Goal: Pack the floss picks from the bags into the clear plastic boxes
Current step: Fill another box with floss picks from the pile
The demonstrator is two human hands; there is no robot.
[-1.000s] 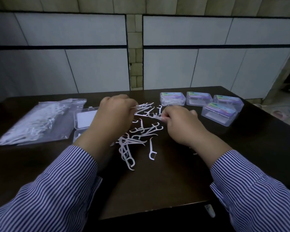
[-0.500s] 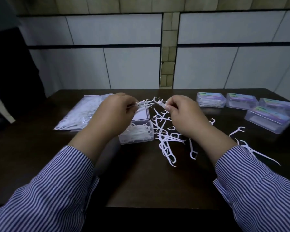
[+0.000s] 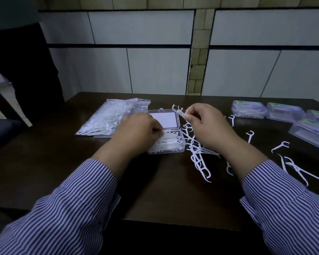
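- A dark wooden table (image 3: 155,196) fills the frame, backed by a wall of pale panels; every place below is given from the open clear box at its middle.
- Two arms in blue-and-white striped sleeves (image 3: 77,208) reach in from the near edge toward the open box.
- A clear bag of floss picks (image 3: 110,116) lies flat just left of the open box, its top corner touching the lid.
- Four closed clear boxes (image 3: 249,109) with coloured labels stand well to the right of the open box, near the table's far right side.
- The open clear box (image 3: 166,142) sits lid-back, white picks lying inside its tray.
- The left hand (image 3: 136,131) is over the tray's left side, fingers curled at the picks inside; whether it grips any cannot be told.
- The right hand (image 3: 208,124) is raised just right of the open box, fingertips pinching a small cluster of floss picks (image 3: 179,111) held above the lid's right corner.
- Loose floss picks (image 3: 199,155) lie in a tangled heap just right of the tray, with more scattered farther right toward the closed boxes.
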